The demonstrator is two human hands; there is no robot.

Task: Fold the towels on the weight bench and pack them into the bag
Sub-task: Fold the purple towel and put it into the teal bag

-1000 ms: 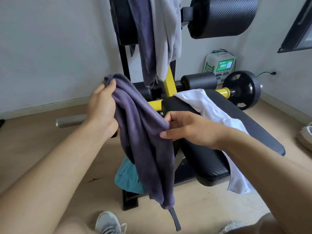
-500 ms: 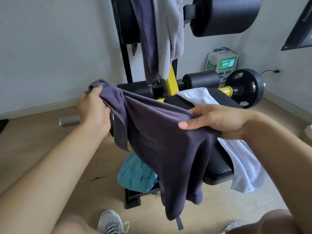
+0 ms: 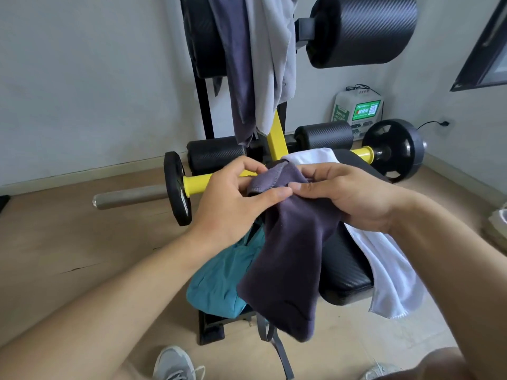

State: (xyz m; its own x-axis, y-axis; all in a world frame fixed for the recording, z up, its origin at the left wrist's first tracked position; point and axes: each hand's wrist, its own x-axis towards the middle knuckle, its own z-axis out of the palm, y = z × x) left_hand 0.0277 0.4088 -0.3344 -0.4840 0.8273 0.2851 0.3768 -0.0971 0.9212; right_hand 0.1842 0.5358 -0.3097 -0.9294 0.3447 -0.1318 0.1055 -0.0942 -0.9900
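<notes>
A dark purple towel [image 3: 288, 259] hangs doubled from both my hands in front of the black weight bench [image 3: 343, 272]. My left hand [image 3: 236, 204] and my right hand [image 3: 348, 198] pinch its top corners together, fingertips nearly touching. A white towel [image 3: 389, 270] lies draped over the bench pad and hangs off its right side. Over the upright frame behind hang another purple towel [image 3: 236, 78] and a light grey towel [image 3: 271, 64]. A teal bag [image 3: 219, 283] sits on the floor under the bench, partly hidden by the held towel.
Black foam rollers [image 3: 362, 31] and weight plates [image 3: 395, 149] stick out from the yellow frame [image 3: 274, 138]. A steel bar [image 3: 129, 197] juts left. A white-and-green device [image 3: 356, 111] stands by the wall. My grey shoes [image 3: 175, 363] are at the bottom edge.
My hands came together from spread apart, bringing the purple towel's two top corners together so it now hangs folded in half.
</notes>
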